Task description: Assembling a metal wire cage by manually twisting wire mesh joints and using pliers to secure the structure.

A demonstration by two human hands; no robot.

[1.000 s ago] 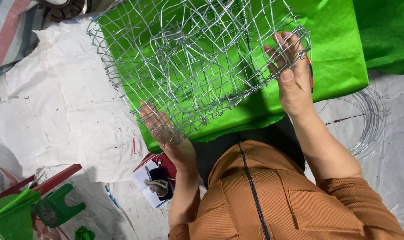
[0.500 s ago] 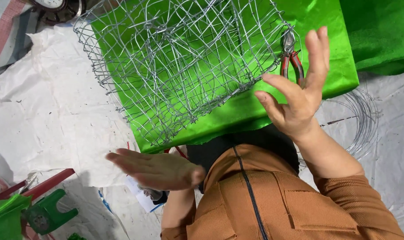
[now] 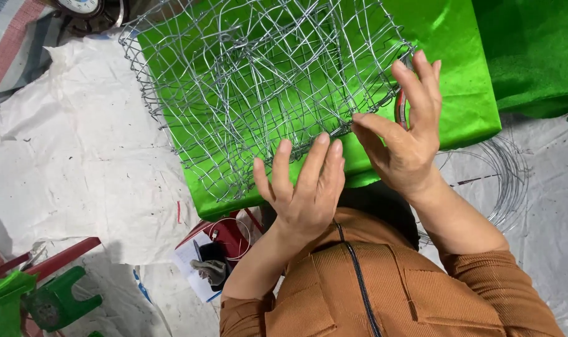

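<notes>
In the head view, the wire mesh frame (image 3: 265, 93) filled the upper middle of the frame, lying on a bright green cloth (image 3: 459, 81). The left hand (image 3: 306, 187), in the lower centre, was open with fingers spread and fingertips laid against the near edge of the mesh. The right hand (image 3: 406, 140), right of centre, was also open; its thumb touched the mesh edge and its fingers rose beside the frame's right corner, gripping nothing. A red-handled pair of pliers (image 3: 399, 106) showed just behind those fingers, mostly hidden.

To handle the frame well at this point, I judged that both hands should press evenly along the near edge, with fingertips kept clear of cut wire ends. The mesh looked light and springy, so a firm, balanced hold would have served better than a pull from one side.

The cloth lay over white woven sheeting (image 3: 72, 156) that covered the ground in the left half. A coil of loose wire (image 3: 496, 181) sat at the right edge, near the right forearm. A green plastic stool (image 3: 53, 306) stood in the lower left corner, and a second green cloth (image 3: 533, 56) lay in the upper right.
</notes>
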